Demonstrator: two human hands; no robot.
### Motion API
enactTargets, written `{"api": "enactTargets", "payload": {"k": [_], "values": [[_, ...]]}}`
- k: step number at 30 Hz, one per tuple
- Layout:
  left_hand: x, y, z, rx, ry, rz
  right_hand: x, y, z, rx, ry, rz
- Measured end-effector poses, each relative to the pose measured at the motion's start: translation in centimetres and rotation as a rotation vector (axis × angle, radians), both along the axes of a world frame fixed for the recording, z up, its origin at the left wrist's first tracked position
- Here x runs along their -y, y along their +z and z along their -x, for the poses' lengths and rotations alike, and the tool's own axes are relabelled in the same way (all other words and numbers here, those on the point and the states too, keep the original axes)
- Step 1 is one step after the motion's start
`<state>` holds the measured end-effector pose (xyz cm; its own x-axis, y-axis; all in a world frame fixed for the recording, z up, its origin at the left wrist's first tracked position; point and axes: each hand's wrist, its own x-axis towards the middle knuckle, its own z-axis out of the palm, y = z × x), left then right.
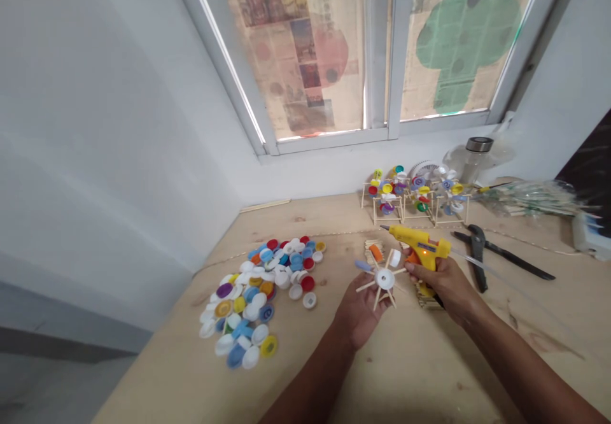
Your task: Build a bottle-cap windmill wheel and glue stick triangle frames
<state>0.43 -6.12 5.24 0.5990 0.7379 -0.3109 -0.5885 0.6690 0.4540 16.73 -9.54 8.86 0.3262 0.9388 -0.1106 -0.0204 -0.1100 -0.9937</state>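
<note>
Your left hand (357, 314) grasps a white-hubbed, wooden-spoked wheel (384, 278); your right hand (451, 285), a yellow plastic glue gun (422, 242). Apparent step: gluing; next, likely, align the nozzle (385, 227).

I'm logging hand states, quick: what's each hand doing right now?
Left hand: closed, holding the small stick wheel near its lower sticks.
Right hand: closed around the handle of the yellow glue gun.
</note>
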Motion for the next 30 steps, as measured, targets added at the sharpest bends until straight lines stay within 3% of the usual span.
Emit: {"api": "enactTargets", "payload": {"k": [6, 12, 14, 16, 18, 20, 23, 25, 30], "values": [[-0.3, -0.6, 0.0, -0.035, -0.004, -0.082, -0.3, -0.6, -0.3, -0.055, -0.088, -0.005], [-0.5, -1.4, 0.2, -0.261, 0.061, -0.178, -0.6, -1.1, -1.2, -0.044, -0.147, -0.037], [-0.5, -1.6, 0.2, -0.363, 0.159, -0.252, -0.7, -1.1, -1.4, -0.033, -0.174, -0.035], [-0.5, -1.5, 0.4, -0.480, 0.340, -0.375, -0.7, -1.0, -1.7, -0.020, -0.189, -0.033], [-0.5, -1.1, 0.8, -0.597, 0.527, -0.548, -0.6, -0.9, -1.9, -0.001, -0.193, -0.035], [-0.3, -0.5, 1.2, -0.697, 0.624, -0.760, -0.6, -1.0, -2.0, 0.019, -0.197, -0.041], [0.1, 0.6, 1.6, -0.809, 0.515, -1.093, -0.5, -1.1, -1.9, 0.042, -0.194, -0.054], [0.3, 1.0, 1.5, -0.853, 0.402, -1.229, -0.5, -1.1, -1.7, 0.073, -0.185, -0.046], [0.4, 0.7, 1.0, -0.859, 0.319, -1.203, -0.8, -1.1, -1.0, 0.141, -0.095, -0.011]]}}
